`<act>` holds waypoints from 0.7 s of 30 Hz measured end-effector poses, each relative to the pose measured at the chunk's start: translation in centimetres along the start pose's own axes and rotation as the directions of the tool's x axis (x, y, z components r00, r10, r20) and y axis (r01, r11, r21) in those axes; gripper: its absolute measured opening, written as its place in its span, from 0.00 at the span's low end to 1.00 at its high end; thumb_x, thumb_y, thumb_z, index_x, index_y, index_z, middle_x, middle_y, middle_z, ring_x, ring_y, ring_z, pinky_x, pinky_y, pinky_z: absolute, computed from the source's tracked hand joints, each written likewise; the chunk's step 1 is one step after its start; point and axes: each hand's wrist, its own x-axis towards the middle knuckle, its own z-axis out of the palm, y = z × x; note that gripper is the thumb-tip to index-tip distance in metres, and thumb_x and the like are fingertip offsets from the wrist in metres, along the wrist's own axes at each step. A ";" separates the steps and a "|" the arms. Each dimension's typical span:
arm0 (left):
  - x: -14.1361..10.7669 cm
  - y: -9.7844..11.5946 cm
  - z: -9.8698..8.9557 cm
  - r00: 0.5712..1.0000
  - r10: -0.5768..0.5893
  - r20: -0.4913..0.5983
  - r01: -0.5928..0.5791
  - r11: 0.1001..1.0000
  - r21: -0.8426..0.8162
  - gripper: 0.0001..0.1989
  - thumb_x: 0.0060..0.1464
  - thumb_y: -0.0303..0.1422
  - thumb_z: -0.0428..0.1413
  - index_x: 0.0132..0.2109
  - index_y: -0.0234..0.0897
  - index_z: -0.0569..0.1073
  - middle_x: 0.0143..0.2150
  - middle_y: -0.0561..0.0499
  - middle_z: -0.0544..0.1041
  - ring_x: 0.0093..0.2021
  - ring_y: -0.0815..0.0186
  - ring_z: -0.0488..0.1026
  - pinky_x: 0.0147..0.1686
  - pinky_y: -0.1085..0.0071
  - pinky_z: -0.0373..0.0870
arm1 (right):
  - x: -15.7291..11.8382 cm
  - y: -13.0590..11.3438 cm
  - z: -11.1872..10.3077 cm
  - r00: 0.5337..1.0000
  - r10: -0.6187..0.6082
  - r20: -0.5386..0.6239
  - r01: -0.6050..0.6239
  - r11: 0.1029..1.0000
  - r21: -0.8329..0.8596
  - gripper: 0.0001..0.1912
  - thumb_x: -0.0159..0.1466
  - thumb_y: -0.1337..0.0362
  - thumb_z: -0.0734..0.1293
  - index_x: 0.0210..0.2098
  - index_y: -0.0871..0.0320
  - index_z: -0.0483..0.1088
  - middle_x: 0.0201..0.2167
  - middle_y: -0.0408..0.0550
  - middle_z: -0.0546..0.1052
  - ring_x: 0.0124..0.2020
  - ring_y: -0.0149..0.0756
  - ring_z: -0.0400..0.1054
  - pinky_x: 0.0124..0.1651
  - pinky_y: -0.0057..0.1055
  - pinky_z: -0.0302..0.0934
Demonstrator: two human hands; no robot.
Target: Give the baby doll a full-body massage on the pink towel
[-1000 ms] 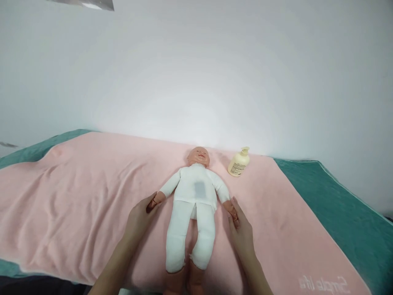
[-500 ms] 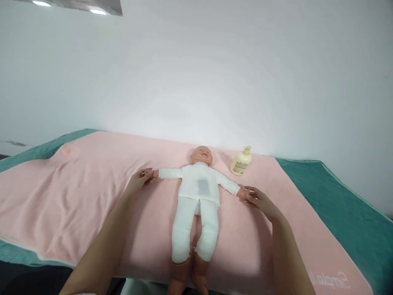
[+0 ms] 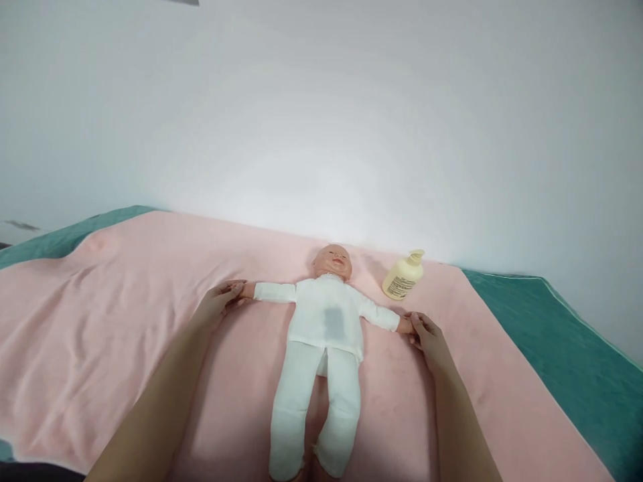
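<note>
A baby doll [image 3: 321,321] in a white top and white trousers lies on its back, arms stretched out to both sides. A grey patch shows on its chest. My left hand [image 3: 220,301] is closed around the doll's hand on the left, which is mostly hidden by my fingers. On the other side, my right hand [image 3: 426,335] grips the doll's other hand between thumb and fingers. The doll's feet are cut off by the bottom of the view.
A pale yellow pump bottle [image 3: 402,276] stands to the right of the doll's head. Beneath everything lies a pink blanket [image 3: 120,321], wrinkled on the left, over a green sheet [image 3: 552,321]. A white wall [image 3: 321,120] rises behind.
My right hand has turned, its fingers now wrapped around the doll's hand. The doll's arms are held a little straighter outward. The view has shifted slightly closer.
</note>
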 end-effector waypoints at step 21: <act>-0.7 0.3 -0.1 0.999 -0.020 0.040 0.017 0.998 0.063 0.21 0.48 0.33 0.66 0.50 0.34 0.75 0.45 0.44 0.79 0.43 0.63 0.78 0.46 0.72 0.77 | 1.2 0.7 0.0 0.991 0.087 -0.097 -0.051 0.946 0.319 0.26 0.41 0.53 0.80 0.36 0.56 0.74 0.28 0.41 0.72 0.23 0.26 0.62 0.25 0.24 0.63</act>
